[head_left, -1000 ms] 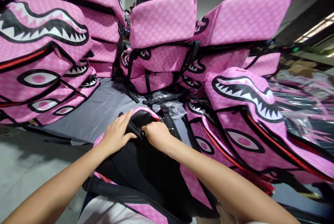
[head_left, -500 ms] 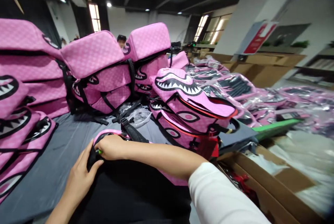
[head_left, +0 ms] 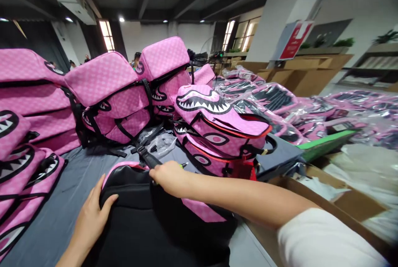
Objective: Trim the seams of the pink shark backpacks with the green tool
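A pink-trimmed backpack is in front of me on the table, its black back side toward me. My left hand holds its left edge, thumb on the black panel and fingers along the side. Over its upper part, my right hand is closed on a small green-and-black tool; only a bit of the tool shows, so its exact kind is unclear. The right fingertips are by a black strap at the backpack's top; whether they touch it I cannot tell.
Pink checked backpacks stand in stacks behind and at left on the grey tabletop. Two shark-face bags are piled at right, near clear plastic. Plastic-wrapped bags and an open cardboard box lie farther right.
My right hand has moved right from the backpack's top left corner toward the strap, carrying the green-and-black tool. My left hand stays at the left edge. The view has shifted slightly.
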`<action>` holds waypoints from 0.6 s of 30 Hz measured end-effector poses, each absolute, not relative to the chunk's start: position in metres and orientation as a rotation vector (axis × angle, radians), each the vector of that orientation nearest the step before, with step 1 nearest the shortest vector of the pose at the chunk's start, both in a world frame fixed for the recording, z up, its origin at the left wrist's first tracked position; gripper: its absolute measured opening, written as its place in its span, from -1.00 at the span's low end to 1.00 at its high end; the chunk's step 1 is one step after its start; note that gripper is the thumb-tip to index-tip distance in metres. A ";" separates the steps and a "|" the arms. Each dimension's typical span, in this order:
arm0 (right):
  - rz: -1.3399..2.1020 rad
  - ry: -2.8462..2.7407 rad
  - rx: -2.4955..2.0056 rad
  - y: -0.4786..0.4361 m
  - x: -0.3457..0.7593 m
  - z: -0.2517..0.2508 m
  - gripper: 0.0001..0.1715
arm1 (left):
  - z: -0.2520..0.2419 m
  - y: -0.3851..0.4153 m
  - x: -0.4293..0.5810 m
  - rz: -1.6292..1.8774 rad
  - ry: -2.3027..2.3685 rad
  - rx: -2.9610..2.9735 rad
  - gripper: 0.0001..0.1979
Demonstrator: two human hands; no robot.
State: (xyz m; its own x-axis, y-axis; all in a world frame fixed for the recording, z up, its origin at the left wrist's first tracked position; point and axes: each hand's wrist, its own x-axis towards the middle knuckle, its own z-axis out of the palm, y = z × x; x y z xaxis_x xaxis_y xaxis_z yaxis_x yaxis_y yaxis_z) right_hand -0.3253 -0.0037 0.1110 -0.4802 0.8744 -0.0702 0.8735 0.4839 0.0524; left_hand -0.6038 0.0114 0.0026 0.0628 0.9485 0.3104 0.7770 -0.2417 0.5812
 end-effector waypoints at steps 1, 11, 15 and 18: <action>-0.030 2.641 1.682 -0.008 -0.311 0.116 -0.68 | 0.007 0.011 -0.604 0.909 1.769 2.071 -0.23; -0.754 2.289 2.224 -0.067 -0.180 0.046 -0.66 | 0.040 0.010 -0.582 0.486 1.946 1.925 -0.28; -0.646 2.337 2.410 -0.107 -0.180 0.054 -0.84 | 0.069 -0.009 -0.578 0.682 1.918 1.942 -0.39; -0.534 2.442 2.516 -0.151 -0.161 0.103 -0.75 | 0.128 -0.022 -0.567 1.004 1.749 2.045 -0.40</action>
State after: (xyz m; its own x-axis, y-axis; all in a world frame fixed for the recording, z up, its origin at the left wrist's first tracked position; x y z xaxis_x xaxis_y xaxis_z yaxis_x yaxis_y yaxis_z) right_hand -0.1615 -0.1510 0.1030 0.0466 0.9967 0.0664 0.8781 -0.0092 -0.4783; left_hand -0.5673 -0.0223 0.1285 0.0315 0.9446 0.3268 0.7585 -0.2356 0.6076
